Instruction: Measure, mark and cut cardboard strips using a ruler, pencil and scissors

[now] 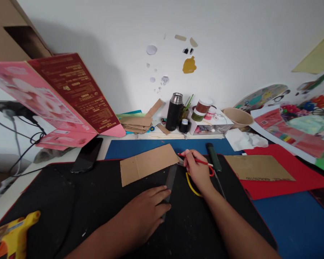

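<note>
A big black mat [56,194] covers the desk, and a pink box [56,100] leans open at the back left. On the mat lies a brown cardboard piece [148,163], just past both hands. It looks whole, with one fold line and no cut or drawn mark that I can see, so the work on it looks barely begun. The left hand [148,208] lies flat, fingers stretched out, pressing down a dark ruler [171,176] that reaches up to the card's near edge. The right hand [198,172] pinches a red pen [197,160], its tip at the card's right corner. At the back, a tan bowl [239,118] hides what is in it, a black flask [174,112] has its lid on, and a clear box [213,128] holds small bits
</note>
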### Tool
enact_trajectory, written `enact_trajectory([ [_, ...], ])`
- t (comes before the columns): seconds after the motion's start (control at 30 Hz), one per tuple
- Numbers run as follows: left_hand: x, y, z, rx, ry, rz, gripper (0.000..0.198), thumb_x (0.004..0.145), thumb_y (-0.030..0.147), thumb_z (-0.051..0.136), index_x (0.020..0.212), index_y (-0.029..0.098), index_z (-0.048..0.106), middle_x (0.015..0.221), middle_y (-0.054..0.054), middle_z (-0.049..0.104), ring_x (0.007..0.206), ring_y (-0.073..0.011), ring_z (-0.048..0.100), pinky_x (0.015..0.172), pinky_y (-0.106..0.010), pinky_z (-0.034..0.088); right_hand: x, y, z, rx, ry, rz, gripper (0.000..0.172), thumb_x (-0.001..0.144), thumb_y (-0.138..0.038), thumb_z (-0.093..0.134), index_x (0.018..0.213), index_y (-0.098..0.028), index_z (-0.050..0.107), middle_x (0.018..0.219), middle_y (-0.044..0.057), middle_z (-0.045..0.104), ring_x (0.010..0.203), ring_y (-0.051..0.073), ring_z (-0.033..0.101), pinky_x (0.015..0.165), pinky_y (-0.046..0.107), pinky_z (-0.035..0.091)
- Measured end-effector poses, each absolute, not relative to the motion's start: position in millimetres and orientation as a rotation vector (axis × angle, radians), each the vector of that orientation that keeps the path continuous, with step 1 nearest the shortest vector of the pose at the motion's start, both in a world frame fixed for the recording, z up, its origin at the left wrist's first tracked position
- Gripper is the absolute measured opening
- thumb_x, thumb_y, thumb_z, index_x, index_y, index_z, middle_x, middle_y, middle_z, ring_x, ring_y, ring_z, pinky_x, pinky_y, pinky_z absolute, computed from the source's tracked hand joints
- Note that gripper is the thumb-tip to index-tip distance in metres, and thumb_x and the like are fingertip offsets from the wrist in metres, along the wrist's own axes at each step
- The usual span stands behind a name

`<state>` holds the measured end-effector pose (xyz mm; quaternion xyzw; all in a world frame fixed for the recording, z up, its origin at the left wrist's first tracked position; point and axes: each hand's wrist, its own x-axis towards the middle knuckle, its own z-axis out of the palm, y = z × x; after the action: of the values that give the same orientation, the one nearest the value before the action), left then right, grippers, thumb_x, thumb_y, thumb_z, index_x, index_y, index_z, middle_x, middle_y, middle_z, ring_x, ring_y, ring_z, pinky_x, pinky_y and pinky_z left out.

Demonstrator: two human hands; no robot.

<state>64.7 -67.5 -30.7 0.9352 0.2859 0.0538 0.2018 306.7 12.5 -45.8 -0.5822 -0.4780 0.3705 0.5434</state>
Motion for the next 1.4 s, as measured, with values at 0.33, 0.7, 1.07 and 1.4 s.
enact_trajectory([
  [0.33,86,-68,-14,2.520,1.328,-0.033,0.040,0.094,0.022,0.080,0.132,0.015,0.068,0.124,-0.014,0.069,0.110,-0.0339,0.070,0.091,-0.048,0.063,302,5,-43,-1.421,-1.224,0.811,0.052,0.095,-0.069,0.064,0.084,-0.019,0.074,0.059,-0.001,0.059,0.051,0.015,0.049,0.049,0.028,0.037],
  [0.7,69,-62,-11,2.345,1.421,-0.048,0.039,0.093,0.017,0.060,0.132,0.014,0.065,0.115,-0.015,0.071,0.100,-0.0328,0.074,0.087,-0.046,0.060,301,5,-44,-1.457,-1.330,0.681,0.045,0.100,-0.060,0.062,0.085,-0.020,0.075,0.061,-0.001,0.060,0.053,0.017,0.051,0.052,0.029,0.038],
  [1.07,57,-63,-8,2.336,1.513,-0.061,0.021,0.089,0.015,0.059,0.109,0.014,0.065,0.110,-0.016,0.070,0.103,-0.0331,0.072,0.088,-0.047,0.060,325,23,-44,-1.512,-1.350,0.502,0.056,0.095,-0.072,0.062,0.085,-0.020,0.077,0.058,-0.001,0.061,0.051,0.017,0.053,0.052,0.029,0.042],
  [1.4,64,-54,4,2.228,1.525,-0.183,0.016,0.094,0.027,0.070,0.104,0.017,0.065,0.109,-0.014,0.069,0.099,-0.0327,0.072,0.090,-0.047,0.059,265,3,-27,-1.317,-1.625,0.565,0.035,0.106,-0.043,0.057,0.087,-0.023,0.079,0.060,0.000,0.068,0.054,0.018,0.064,0.057,0.028,0.049],
])
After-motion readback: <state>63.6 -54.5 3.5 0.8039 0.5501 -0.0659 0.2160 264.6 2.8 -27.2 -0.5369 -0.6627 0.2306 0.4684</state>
